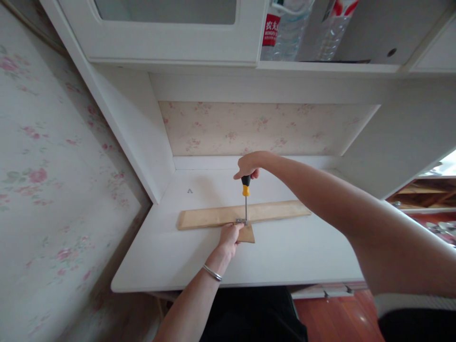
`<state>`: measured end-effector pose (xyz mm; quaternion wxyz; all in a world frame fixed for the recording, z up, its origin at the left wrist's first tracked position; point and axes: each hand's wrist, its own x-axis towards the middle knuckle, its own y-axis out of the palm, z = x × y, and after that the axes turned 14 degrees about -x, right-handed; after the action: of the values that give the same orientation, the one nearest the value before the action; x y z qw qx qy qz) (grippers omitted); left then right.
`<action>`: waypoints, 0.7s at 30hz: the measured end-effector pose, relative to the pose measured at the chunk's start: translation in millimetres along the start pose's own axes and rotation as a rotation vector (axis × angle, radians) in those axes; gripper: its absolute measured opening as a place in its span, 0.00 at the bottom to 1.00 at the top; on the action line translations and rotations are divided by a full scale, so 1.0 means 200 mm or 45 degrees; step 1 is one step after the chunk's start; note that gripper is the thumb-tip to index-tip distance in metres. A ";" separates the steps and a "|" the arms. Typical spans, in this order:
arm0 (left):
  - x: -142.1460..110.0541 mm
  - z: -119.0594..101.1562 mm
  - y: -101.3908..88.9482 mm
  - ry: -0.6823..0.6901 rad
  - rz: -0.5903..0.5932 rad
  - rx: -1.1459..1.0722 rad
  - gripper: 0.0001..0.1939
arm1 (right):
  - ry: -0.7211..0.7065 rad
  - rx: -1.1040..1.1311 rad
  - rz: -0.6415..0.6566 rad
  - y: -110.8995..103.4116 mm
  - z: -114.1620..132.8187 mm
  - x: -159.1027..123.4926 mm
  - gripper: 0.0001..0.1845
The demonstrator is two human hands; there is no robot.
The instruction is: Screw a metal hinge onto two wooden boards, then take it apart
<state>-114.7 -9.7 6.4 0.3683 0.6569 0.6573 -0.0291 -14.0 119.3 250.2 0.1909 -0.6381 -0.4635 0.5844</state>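
A long pale wooden board (274, 211) lies across the white desk (285, 256). A short wooden piece (247, 234) sticks out from its near edge. A small metal bracket (241, 221) sits where the two meet. My right hand (249, 165) is closed around the top of a black and yellow screwdriver (245, 186), which stands upright with its tip on the bracket. My left hand (230, 236), with a silver bangle on the wrist, is closed on the short wooden piece beside the bracket.
A small metal part (190, 191) lies on the desk at the back left. Overhead, a white cabinet shelf holds plastic water bottles (285, 28). Flowered wallpaper covers the left wall. A wooden shelf unit (423, 197) stands to the right.
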 end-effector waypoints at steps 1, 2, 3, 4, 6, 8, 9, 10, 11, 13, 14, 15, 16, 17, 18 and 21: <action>0.00 0.00 0.00 0.000 0.005 -0.003 0.11 | -0.015 0.004 -0.001 0.00 -0.01 0.00 0.21; 0.00 0.00 0.00 0.000 0.007 -0.008 0.12 | -0.060 0.037 0.005 0.00 -0.01 0.00 0.17; -0.01 0.00 0.00 0.001 0.007 -0.015 0.12 | -0.123 0.088 0.018 0.00 -0.01 0.00 0.15; -0.01 0.00 0.00 0.001 0.008 -0.023 0.12 | -0.184 0.138 0.031 0.00 -0.01 0.00 0.16; -0.02 -0.01 0.01 0.002 0.016 -0.040 0.11 | -0.234 0.187 0.055 0.00 -0.01 0.00 0.20; -0.03 -0.02 0.01 -0.001 0.021 -0.048 0.11 | -0.155 0.127 0.047 0.00 0.00 -0.01 0.20; -0.03 -0.02 0.01 -0.001 0.023 -0.046 0.11 | -0.103 0.073 0.027 0.00 0.01 -0.01 0.21; -0.03 -0.02 0.01 -0.004 0.024 -0.043 0.11 | -0.069 0.024 0.001 0.00 0.01 -0.01 0.22; -0.02 -0.01 0.01 -0.006 0.021 -0.037 0.11 | -0.059 -0.011 -0.021 0.00 0.02 -0.01 0.22; -0.02 -0.01 0.01 -0.008 0.016 -0.023 0.11 | -0.105 -0.018 -0.031 0.00 0.02 -0.01 0.17; -0.02 -0.01 0.01 -0.007 0.015 -0.022 0.11 | -0.151 0.011 -0.023 0.00 0.02 -0.01 0.15; -0.01 -0.01 0.01 -0.008 0.020 -0.025 0.11 | -0.198 0.048 -0.004 0.00 0.02 -0.01 0.16; -0.01 -0.01 0.01 -0.011 0.023 -0.030 0.11 | -0.231 0.089 0.018 0.00 0.02 -0.01 0.18; -0.01 -0.01 0.01 -0.013 0.028 -0.034 0.11 | -0.245 0.128 0.041 0.00 0.02 0.00 0.19; -0.02 -0.01 0.01 -0.017 0.031 -0.034 0.11 | -0.234 0.149 0.052 0.00 0.02 0.00 0.19; -0.02 -0.01 0.01 -0.026 -0.008 0.001 0.12 | -0.120 0.074 0.006 0.00 0.02 0.01 0.20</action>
<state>-115.0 -11.9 11.3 0.3746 0.6546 0.6556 -0.0371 -19.0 119.4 248.8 0.1860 -0.6052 -0.4531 0.6275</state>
